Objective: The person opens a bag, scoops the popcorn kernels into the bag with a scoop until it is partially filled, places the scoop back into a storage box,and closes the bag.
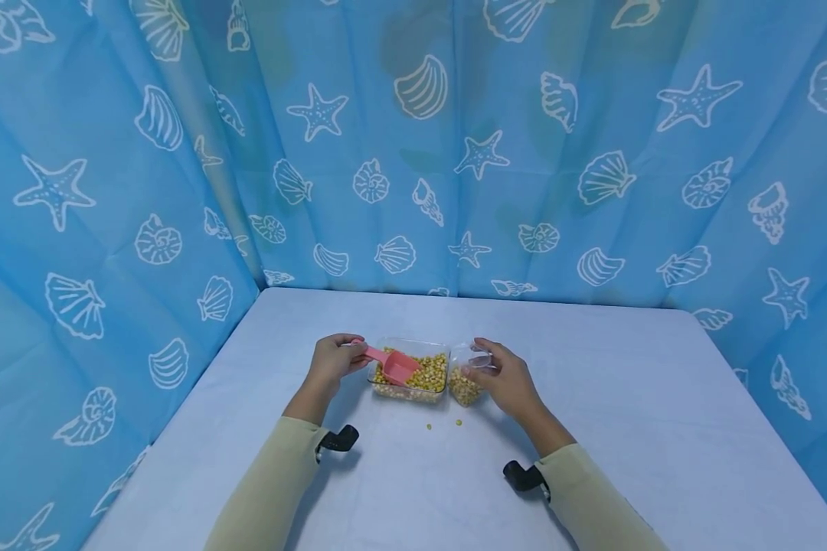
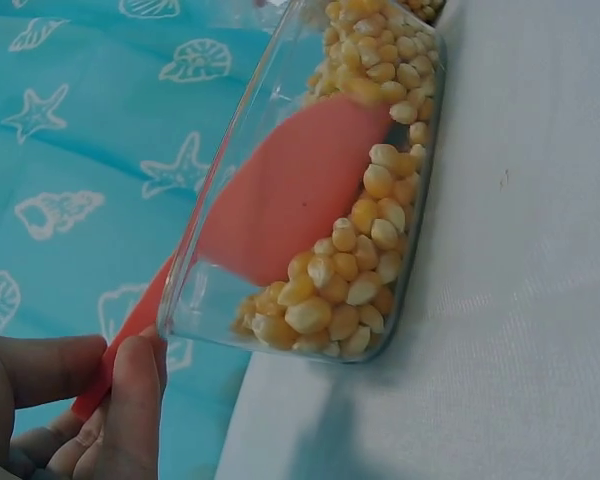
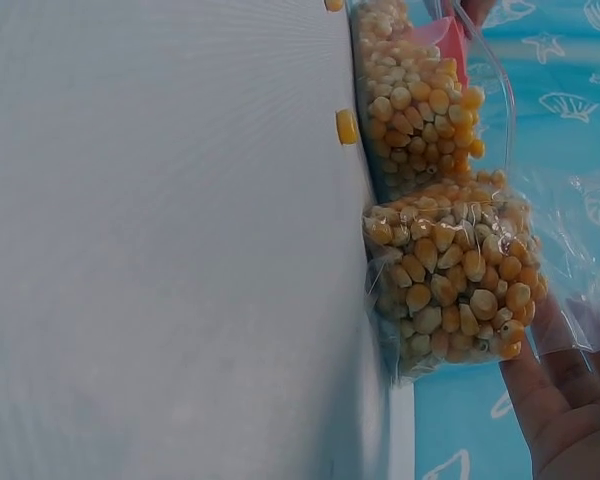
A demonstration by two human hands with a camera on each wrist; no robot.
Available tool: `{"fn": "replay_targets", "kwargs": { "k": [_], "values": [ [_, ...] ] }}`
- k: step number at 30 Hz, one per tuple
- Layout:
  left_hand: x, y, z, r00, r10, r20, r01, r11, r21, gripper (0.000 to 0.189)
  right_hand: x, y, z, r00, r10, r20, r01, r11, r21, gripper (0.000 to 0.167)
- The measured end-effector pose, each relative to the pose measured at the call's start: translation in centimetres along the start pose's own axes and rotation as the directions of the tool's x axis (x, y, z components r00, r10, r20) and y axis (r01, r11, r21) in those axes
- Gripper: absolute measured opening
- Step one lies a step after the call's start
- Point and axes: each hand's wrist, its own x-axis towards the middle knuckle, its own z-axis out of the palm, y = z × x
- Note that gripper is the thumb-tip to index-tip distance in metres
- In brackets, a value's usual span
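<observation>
currently, fingers of the left hand (image 1: pixel 332 359) pinch the scoop (image 1: pixel 400 369), its length slanting right over corn (image 1: pixel 431 375) in the box (image 1: pixel 423 347), toward the bag (image 1: pixel 465 392) just beside; the right hand's (image 1: pixel 510 383) fingers grip its top.

A plastic corn bag (image 1: pixel 465 389) blocks the right of the glass container (image 1: pixel 408 393), a pink scoop (image 1: pixel 400 369) its middle; tabletop (image 1: pixel 420 474) in front allows passage.
</observation>
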Motion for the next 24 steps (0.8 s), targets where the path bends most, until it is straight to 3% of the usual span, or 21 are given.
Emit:
{"fn": "replay_targets", "kwargs": {
  "k": [24],
  "values": [
    [0.46,-0.42,-0.63,0.996,-0.081,0.035,0.084,0.988,-0.128,0.026,-0.03,0.19,0.15,1.0,-0.001,-0.02,0.002,1.0,0.025,0.068]
  ]
}}
